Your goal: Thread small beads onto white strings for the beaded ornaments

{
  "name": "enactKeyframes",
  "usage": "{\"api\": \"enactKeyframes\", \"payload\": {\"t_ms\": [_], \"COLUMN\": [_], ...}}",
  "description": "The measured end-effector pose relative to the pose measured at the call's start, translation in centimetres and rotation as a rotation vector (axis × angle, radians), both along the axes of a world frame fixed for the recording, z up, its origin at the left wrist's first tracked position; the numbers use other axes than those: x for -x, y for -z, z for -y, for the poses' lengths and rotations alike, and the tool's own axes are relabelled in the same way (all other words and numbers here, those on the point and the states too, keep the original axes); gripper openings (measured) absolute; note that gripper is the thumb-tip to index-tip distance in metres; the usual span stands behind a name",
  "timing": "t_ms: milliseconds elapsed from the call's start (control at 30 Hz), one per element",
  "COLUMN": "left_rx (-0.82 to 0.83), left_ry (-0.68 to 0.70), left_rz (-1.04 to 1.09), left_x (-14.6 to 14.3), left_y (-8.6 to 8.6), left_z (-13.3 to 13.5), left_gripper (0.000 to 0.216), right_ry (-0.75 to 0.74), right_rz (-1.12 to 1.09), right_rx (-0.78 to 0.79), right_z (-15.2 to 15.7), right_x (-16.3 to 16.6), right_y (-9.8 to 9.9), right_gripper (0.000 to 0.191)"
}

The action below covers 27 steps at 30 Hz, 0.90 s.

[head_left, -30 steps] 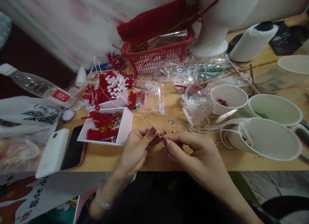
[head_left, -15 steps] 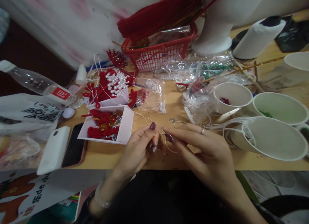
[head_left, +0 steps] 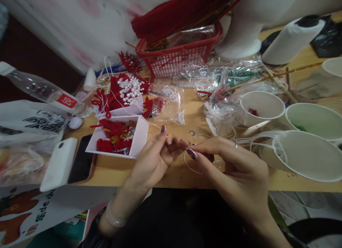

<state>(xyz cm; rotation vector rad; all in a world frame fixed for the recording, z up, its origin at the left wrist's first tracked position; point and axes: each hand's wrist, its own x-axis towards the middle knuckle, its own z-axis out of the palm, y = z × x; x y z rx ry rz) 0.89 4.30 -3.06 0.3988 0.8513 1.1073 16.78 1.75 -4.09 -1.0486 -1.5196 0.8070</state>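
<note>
- left hand (head_left: 157,159): closed in a pinch, thumb and forefinger pressed together on one end of the thin white cord (head_left: 186,163). whether a small part also sits between the fingertips is too small to tell.
- right hand (head_left: 235,166): closed in a matching pinch on the cord, just beside the left fingertips. the other fingers are curled under, and one carries a ring.
- cord position: it lies between the two hands, above the near edge of the table (head_left: 192,112), and hangs in a slack loop below the pinch points. the two grips being so close probably keeps the short working length steady, while the loop takes up the spare.
- cord supply: white strands run from the right hand toward the nearest paper cup (head_left: 307,159), which lies tilted on its side with its mouth toward the person. this likely lets cord feed out without snagging.
- white tray (head_left: 139,141): holds red and gold pieces and sits just beside the left hand, apparently within easy reach.
- pearl tray (head_left: 133,110): sits behind the first tray, heaped with white pearls and red pieces.
- two more cups (head_left: 263,103) (head_left: 315,118): each shows one colour of small bits at the bottom, apparently sorted.
- red basket (head_left: 176,57): stands at the far side, well apart from the hands.
- phone (head_left: 81,162): lies flat at the left, clear of the cord.
</note>
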Motion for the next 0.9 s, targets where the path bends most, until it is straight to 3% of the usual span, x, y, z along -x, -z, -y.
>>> {"api": "enactKeyframes", "payload": {"t_ms": [133,333,500,633,900], "left_rx": [0.114,-0.021,-0.070,-0.100,-0.041], "left_ry": [-0.070,0.076,0.116,0.010,0.090], "left_rz": [0.092,0.154,0.053,-0.103,0.081], "left_x": [-0.2,0.6,0.9,0.3,0.0], "left_y": [-0.2,-0.8,-1.6,-1.4,-1.1], "left_z": [-0.8,-0.7,-0.5,-0.4,-0.9], "left_gripper": [0.049,0.043,0.036,0.026,0.035], "right_ry": [0.045,0.036,0.031,0.013,0.005], "right_rz": [-0.032,-0.021,-0.033,-0.051,-0.055], "right_rx": [-0.064,-0.087,-0.103,-0.134,-0.140], "right_z": [0.0,0.2,0.3,0.2,0.2], "right_x": [0.1,-0.2,-0.2,0.2,0.0], "right_y": [0.4,0.2,0.1,-0.2,-0.4], "right_gripper": [0.017,0.017,0.015,0.014,0.013]}}
